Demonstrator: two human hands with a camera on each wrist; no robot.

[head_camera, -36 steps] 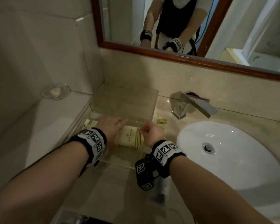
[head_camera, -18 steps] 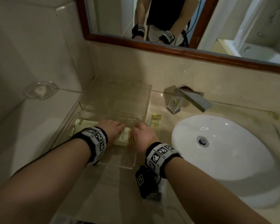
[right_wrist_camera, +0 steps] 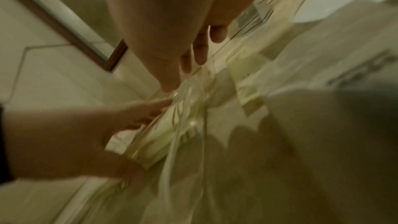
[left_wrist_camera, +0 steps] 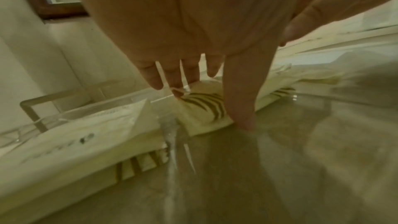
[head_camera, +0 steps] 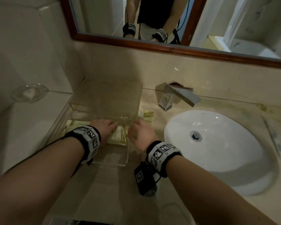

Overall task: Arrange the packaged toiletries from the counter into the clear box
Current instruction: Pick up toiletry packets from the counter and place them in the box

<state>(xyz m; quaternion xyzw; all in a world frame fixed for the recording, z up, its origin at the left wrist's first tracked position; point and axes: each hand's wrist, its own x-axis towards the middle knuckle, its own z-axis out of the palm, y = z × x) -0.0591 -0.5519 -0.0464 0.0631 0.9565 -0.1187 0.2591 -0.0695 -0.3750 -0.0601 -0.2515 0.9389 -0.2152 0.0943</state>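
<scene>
The clear box (head_camera: 126, 158) stands on the counter left of the basin. Several cream packets with olive stripes (head_camera: 118, 137) lie flat inside it. My left hand (head_camera: 107, 125) lies on them with straight fingers. In the left wrist view its index fingertip (left_wrist_camera: 243, 122) presses down beside a striped packet end (left_wrist_camera: 204, 106), with a pale packet (left_wrist_camera: 86, 134) to the left. My right hand (head_camera: 136, 129) hovers at the box's right wall, its fingers (right_wrist_camera: 170, 84) reaching down to touch the packet ends; its thumb is hidden. One more striped packet (head_camera: 148, 115) lies on the counter, right of the box.
A white basin (head_camera: 217, 159) fills the right of the counter, with a chrome tap (head_camera: 177, 96) behind it. On the left ledge sits a glass soap dish (head_camera: 29, 93). A long clear-wrapped item (head_camera: 276, 140) lies right of the basin. The mirror (head_camera: 152, 17) hangs above.
My hands have drawn closer together over the packets in the box. The left hand slid right along them, and the right hand's fingers have straightened down onto the packet ends.
</scene>
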